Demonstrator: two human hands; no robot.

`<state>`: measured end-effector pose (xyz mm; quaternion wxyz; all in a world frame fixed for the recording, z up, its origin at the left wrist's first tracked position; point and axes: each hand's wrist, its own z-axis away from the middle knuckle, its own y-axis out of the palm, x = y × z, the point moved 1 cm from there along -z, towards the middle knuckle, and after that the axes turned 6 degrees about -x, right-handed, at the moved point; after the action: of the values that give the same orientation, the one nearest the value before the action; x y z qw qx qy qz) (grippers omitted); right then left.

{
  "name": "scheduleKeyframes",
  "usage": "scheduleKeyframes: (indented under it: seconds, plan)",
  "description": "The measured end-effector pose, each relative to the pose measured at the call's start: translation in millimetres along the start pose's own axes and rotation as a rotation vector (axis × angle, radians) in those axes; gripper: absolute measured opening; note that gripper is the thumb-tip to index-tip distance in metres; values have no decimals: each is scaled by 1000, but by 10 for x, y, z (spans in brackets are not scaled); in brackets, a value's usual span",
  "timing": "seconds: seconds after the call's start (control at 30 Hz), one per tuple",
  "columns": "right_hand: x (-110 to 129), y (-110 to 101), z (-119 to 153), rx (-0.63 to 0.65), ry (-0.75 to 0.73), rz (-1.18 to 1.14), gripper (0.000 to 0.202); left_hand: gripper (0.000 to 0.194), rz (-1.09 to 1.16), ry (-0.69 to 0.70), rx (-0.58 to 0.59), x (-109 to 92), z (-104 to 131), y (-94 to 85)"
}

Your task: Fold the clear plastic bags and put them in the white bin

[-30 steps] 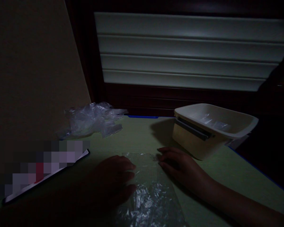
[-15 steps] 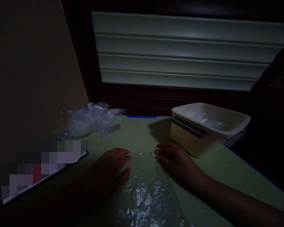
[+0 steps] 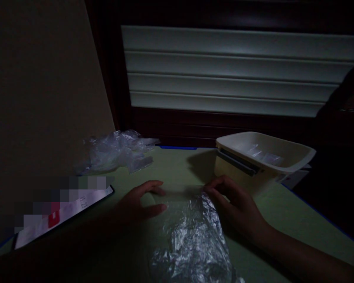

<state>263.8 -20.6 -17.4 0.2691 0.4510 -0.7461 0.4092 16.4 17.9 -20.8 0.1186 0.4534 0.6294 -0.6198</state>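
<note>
Hands (image 3: 236, 202) at far edge of plastic (image 3: 194, 239)

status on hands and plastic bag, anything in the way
Right hand pinches far right corner of crinkled clear plastic bag. Left hand open by its left edge, contact unclear. Cream plastic bin beyond right hand, clear of bag.

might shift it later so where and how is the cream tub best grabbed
Probably the rim's near side, from above: the cream tub stands mouth-up, leaving that edge exposed for fingers inside and thumb outside. The right hand is nearer, though it pinches the clear plastic.
</note>
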Motion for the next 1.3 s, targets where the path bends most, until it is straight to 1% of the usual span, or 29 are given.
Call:
scheduleKeyframes:
  seconds: [0.1, 0.17, 0.23, 0.33, 0.4, 0.43, 0.57, 0.73, 0.87, 0.93, 1.03, 1.1, 1.2, 1.3]
  plan:
    - [-4, 5, 5, -28, 2, -38, 12, 26, 26, 8, 54, -22, -43, -9]
    - [-24, 18, 13, -4, 47, -84, 11, 19, -13, 0, 35, -35, -57, -9]
    - [-65, 31, 14, 67, 139, -149, 20, 18, -51, 0, 0, -45, -63, -7]
    - [-161, 37, -10, 222, 315, -231, 34, 18, -76, 16, -32, -58, -67, -7]
    - [-230, 28, -43, 282, 373, -243, 35, 17, -87, 16, -37, -65, -70, -9]
    - [-260, 21, -61, 298, 372, -232, 33, 17, -89, 13, -37, -68, -72, -10]
    - [-311, 7, -108, 350, 310, -156, 23, 17, -76, 14, -32, -79, -74, -18]
    - [-267, -7, -102, 342, 268, -120, 15, 14, -71, 30, -33, -73, -62, -8]
    - [-236, -31, -92, 341, 154, 23, 7, 15, -53, 121, -56, -49, -43, 26]
    - [-213, -45, -88, 350, 71, 105, 9, 16, -72, 195, -77, -37, -29, 44]
    - [-173, -63, -79, 377, -36, 191, 12, 18, -159, 301, -97, -28, -1, 63]
    - [-157, -71, -72, 386, -100, 230, 14, 21, -247, 364, -93, -28, 22, 68]
    - [-154, -70, -55, 417, -217, 305, 22, 25, -379, 462, -84, -36, 65, 68]
    - [-149, -67, -28, 451, -314, 432, 28, 27, -485, 509, -66, -64, 108, 63]
